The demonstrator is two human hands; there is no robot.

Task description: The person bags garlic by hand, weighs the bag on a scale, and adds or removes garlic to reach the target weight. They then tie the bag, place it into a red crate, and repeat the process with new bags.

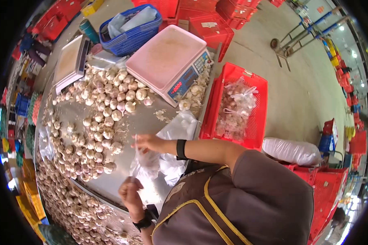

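My right hand (148,143) is closed on a thin clear plastic bag (145,165), which hangs from the fingers over the metal table. My left hand (131,194) is beside the bag near the table's front edge, its fingers curled together; what they hold, if anything, is hidden. Many loose garlic bulbs (97,136) lie on the metal tabletop (129,122) in front of both hands. More thin plastic bags (182,126) lie in a pile beside my right forearm.
A pink-topped digital scale (167,61) stands to the right, with a second scale (70,61) beyond. A blue basket (131,32) sits behind them. Beside the table, a red crate (259,106) holds bagged garlic (236,108). A heap of garlic (65,200) lies to the left.
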